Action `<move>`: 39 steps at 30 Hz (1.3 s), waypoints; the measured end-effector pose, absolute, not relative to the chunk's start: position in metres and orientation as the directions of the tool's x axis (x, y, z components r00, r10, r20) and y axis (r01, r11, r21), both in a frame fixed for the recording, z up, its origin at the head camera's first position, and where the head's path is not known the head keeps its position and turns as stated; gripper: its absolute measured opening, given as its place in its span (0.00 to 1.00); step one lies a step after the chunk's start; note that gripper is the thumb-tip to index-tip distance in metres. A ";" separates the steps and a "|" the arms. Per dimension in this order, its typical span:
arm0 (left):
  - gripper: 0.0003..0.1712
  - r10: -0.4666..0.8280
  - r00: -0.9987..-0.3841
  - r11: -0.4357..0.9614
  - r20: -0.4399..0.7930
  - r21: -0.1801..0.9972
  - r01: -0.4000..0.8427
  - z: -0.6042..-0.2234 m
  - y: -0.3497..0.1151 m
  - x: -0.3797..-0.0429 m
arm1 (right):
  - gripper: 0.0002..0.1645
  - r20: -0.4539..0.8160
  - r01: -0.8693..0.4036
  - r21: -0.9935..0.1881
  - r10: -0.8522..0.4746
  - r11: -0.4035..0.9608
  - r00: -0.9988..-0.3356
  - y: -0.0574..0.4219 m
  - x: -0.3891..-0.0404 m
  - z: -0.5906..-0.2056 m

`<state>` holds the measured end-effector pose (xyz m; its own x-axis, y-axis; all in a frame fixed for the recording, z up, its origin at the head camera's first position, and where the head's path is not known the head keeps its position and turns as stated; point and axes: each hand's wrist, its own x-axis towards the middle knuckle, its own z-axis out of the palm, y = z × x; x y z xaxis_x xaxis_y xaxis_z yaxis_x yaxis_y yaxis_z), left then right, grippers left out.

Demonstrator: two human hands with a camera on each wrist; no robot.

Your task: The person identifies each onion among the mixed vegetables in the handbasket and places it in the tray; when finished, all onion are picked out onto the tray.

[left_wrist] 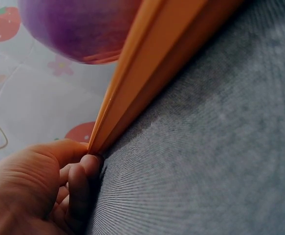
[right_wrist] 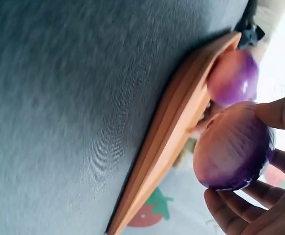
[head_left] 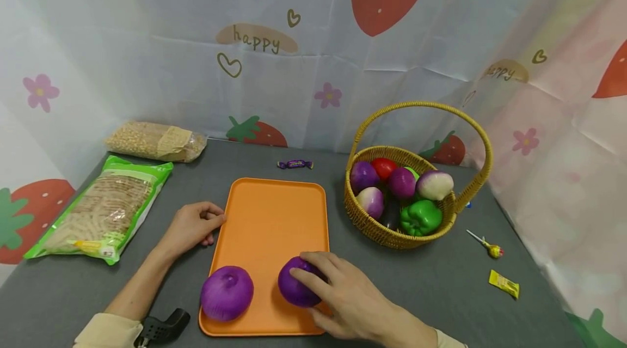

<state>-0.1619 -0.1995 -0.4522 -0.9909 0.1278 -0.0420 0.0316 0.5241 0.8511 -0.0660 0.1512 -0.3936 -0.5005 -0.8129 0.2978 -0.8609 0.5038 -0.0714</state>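
Purple onions (head_left: 227,294), plain orange tray (head_left: 274,223)

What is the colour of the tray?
Orange; the tray shows best in the head view.

My left hand (left_wrist: 27,183) pinches the orange tray (left_wrist: 147,83) at its rim | purple onion (left_wrist: 76,29) partly behind that rim, its top out of view | grey worktop (left_wrist: 206,147) under the tray | strawberry-print backdrop (left_wrist: 39,105) beyond

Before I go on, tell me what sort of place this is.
Probably a staged tabletop set-up rather than a working kitchen: a strawberry-printed cloth backdrop hangs behind a grey table surface, where an orange tray and a woven basket of vegetables are set out.
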 end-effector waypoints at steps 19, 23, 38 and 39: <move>0.15 0.123 -0.992 0.524 -0.042 0.851 0.029 -0.452 -0.198 -0.162 | 0.29 0.151 -0.905 -0.122 -0.894 0.407 -0.423 0.139 -0.057 -0.409; 0.15 0.121 -0.992 0.524 -0.042 0.851 0.028 -0.451 -0.198 -0.162 | 0.31 0.128 -0.904 -0.106 -0.896 0.414 -0.426 0.138 -0.058 -0.407; 0.15 0.121 -0.992 0.522 -0.042 0.852 0.027 -0.452 -0.199 -0.162 | 0.33 0.168 -0.909 -0.123 -0.894 0.398 -0.415 0.128 -0.058 -0.408; 0.15 0.121 -0.992 0.523 -0.042 0.852 0.028 -0.452 -0.199 -0.162 | 0.33 0.159 -0.907 -0.128 -0.894 0.402 -0.419 0.127 -0.058 -0.408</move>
<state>-0.1616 -0.1989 -0.4517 -0.9918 0.1208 -0.0421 0.0275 0.5229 0.8519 -0.0581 0.1272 -0.4076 -0.4190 -0.8939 0.1591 -0.9066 0.4021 -0.1283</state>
